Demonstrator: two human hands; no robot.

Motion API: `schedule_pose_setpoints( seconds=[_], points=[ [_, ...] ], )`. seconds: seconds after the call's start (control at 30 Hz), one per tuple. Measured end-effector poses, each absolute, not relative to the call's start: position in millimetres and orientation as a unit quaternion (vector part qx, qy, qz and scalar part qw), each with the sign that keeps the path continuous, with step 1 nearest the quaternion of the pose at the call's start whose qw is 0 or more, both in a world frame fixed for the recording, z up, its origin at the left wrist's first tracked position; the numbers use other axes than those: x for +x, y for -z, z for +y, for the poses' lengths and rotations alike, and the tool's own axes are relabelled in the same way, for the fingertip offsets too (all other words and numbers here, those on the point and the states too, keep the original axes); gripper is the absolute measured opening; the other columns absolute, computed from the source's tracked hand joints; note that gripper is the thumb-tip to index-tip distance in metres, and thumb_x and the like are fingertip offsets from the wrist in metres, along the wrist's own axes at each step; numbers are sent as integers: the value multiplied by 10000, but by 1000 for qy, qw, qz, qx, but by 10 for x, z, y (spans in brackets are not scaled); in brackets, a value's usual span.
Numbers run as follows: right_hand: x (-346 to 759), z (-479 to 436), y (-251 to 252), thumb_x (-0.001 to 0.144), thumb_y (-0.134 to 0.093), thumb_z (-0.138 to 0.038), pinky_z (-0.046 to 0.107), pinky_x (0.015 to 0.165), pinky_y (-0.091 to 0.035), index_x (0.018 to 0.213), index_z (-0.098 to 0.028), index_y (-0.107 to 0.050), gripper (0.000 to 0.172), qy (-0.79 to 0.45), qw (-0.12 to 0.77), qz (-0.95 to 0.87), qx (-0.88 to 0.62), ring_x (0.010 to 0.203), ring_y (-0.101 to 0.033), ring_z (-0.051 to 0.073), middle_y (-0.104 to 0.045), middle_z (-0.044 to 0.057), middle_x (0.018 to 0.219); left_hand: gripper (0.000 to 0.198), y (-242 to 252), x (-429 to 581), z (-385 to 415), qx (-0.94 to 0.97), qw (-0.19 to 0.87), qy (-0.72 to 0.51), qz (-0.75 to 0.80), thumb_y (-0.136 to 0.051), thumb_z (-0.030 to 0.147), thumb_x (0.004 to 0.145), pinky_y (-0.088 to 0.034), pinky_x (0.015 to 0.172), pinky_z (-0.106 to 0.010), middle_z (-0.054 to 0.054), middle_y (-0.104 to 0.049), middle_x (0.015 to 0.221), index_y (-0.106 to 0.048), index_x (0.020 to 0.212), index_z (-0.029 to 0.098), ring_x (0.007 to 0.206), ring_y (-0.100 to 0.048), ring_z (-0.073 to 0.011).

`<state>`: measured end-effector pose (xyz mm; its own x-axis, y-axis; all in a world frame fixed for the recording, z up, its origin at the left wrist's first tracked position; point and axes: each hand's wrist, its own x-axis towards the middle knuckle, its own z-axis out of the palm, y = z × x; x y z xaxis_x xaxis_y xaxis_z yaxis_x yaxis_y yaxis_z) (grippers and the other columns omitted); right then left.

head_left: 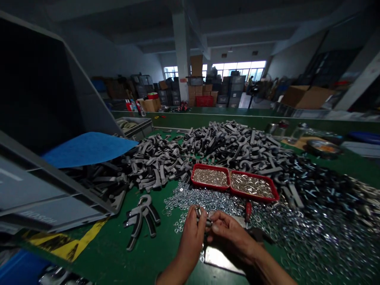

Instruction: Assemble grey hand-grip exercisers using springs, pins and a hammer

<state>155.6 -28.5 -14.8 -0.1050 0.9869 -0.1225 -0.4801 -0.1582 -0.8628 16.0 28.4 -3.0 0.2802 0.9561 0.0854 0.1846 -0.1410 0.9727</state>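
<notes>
Two bare hands work close together just above a green workbench point(154, 253). The left hand point(192, 235) and the right hand point(230, 233) are both narrowly closed, their fingertips meeting on a small metal fastener point(202, 218), whose exact form is too small to tell. Directly under the hands lies a flat metal plate point(222, 257). Just beyond them, a red-handled screwdriver point(247, 211) stands out against a broad scatter of steel washers point(190, 200), which spreads along the bench and runs far to the right. Farther ahead, a red two-compartment tray point(234, 182) holds small metal parts in both sections, and behind it sprawls a large heap of gray-and-black molded handles point(192, 158). To the left of the hands, two black-and-gray hand-grip exercisers point(141, 219) lie on the green surface. A gray plastic crate point(50, 190) looms at the far left, partly blocking the view, with a blue sheet point(86, 149) draped from it over the heap. Yellow-and-black tape point(68, 241) marks the bench below the crate. Glass jars point(298, 132) and a metal bowl point(323, 148) sit toward the right, while stacked cardboard boxes point(197, 85) fill the warehouse beyond.
</notes>
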Motion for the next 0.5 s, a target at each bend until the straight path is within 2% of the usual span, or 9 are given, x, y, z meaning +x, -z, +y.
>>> schedule_pose_setpoints(
  seconds=[0.1, 0.2, 0.27, 0.37, 0.5],
  points=[
    [1606, -342, 90, 838, -719, -376, 328, 694, -494, 903, -230, -577, 214, -544, 538, -433, -476, 698, -641, 174, -656, -2, 786, 303, -41, 190, 256, 637, 484, -392, 453, -506, 494, 916, -425, 864, -390, -104, -651, 937, -617, 923, 212, 921, -595, -279],
    [1634, -440, 31, 917, -610, -281, 384, 795, -499, 985, -256, -628, 75, -301, 498, -596, -554, 865, -633, 224, -684, 48, 934, 339, -156, 201, 197, 640, 514, -378, 429, -488, 523, 929, -438, 856, -377, -99, -656, 937, -620, 942, 211, 909, -606, -271],
    [1634, -525, -13, 955, -541, -244, 413, 856, -496, 1134, -279, -613, 196, -177, 460, -675, -549, 940, -630, 245, -701, 74, 1032, 349, -221, 208, 149, 639, 543, -370, 401, -492, 537, 931, -449, 855, -360, -93, -671, 951, -635, 936, 218, 925, -616, -266],
    [1610, -655, -36, 991, -448, -246, 410, 827, -521, 1359, -279, -501, 373, -85, 403, -707, -575, 956, -645, 265, -703, 116, 1134, 348, -202, 263, 92, 620, 566, -370, 398, -586, 563, 878, -460, 845, -337, -81, -693, 967, -665, 943, 230, 929, -624, -262],
    [1826, -894, 88, 987, -456, -281, 369, 789, -546, 1427, -286, -464, 440, -131, 304, -695, -638, 936, -669, 256, -720, 113, 1084, 402, 7, 452, 40, 579, 597, -379, 405, -661, 618, 802, -474, 775, -303, -67, -705, 906, -683, 902, 229, 855, -631, -241]
  ],
)
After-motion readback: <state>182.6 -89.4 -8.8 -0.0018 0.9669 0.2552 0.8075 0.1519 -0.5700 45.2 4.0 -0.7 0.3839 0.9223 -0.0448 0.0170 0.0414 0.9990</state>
